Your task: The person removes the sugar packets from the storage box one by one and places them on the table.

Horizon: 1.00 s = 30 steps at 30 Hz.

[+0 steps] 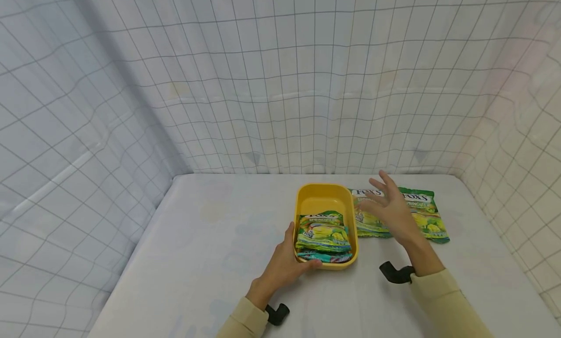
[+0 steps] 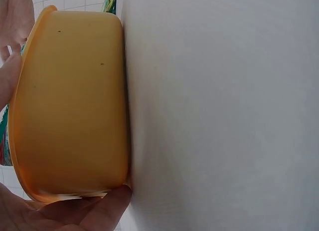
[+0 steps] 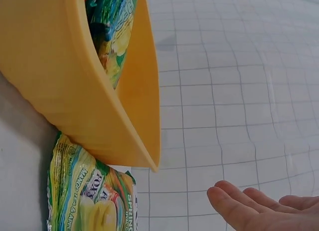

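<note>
A yellow plastic tub [image 1: 323, 197] stands on the white table, gripped at its near left corner by my left hand [image 1: 280, 266]. The thumb lies over the near rim while the fingers go round the left wall. Inside the tub, a green and yellow Fox's candy packet [image 1: 323, 234] lies over a teal packet [image 1: 324, 256]. My right hand [image 1: 392, 214] is raised with its fingers spread, holding nothing. Below it are two more Fox's packets, one beside the tub [image 1: 371, 227] and one farther right [image 1: 427, 218]; the hand partly hides them in the head view.
A white covered table [image 1: 201, 274] extends to both sides of the tub. White grid-patterned curtains [image 1: 307, 84] hang behind it and on both sides. Each wrist carries a black strap-on piece [image 1: 396, 273].
</note>
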{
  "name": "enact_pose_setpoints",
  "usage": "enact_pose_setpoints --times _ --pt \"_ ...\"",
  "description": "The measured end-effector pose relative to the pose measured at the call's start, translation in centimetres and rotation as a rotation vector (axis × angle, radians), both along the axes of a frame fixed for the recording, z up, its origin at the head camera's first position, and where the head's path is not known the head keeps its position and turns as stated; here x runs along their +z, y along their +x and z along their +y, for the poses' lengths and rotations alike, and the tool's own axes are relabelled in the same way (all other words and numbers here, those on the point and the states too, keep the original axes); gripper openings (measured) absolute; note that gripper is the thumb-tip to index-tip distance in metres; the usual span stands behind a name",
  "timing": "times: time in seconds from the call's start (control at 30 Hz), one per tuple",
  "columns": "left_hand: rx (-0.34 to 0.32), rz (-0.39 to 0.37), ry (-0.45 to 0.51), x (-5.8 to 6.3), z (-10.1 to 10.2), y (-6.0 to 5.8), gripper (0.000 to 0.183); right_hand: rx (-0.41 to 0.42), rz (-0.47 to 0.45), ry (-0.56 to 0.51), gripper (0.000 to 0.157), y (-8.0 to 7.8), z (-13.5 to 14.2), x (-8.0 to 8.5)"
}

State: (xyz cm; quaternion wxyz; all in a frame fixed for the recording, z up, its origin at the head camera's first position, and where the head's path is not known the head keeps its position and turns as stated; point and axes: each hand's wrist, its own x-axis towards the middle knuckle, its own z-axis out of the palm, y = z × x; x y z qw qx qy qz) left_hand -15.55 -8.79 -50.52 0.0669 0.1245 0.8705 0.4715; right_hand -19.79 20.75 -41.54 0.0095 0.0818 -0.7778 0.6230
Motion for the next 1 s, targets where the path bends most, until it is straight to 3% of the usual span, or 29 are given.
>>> enact_pose_setpoints --times 1.0 --pt "-0.012 -0.011 0.025 0.2 -0.1 0.2 0.127 0.100 -0.053 0.070 0.107 0.0 -3.9 -1.2"
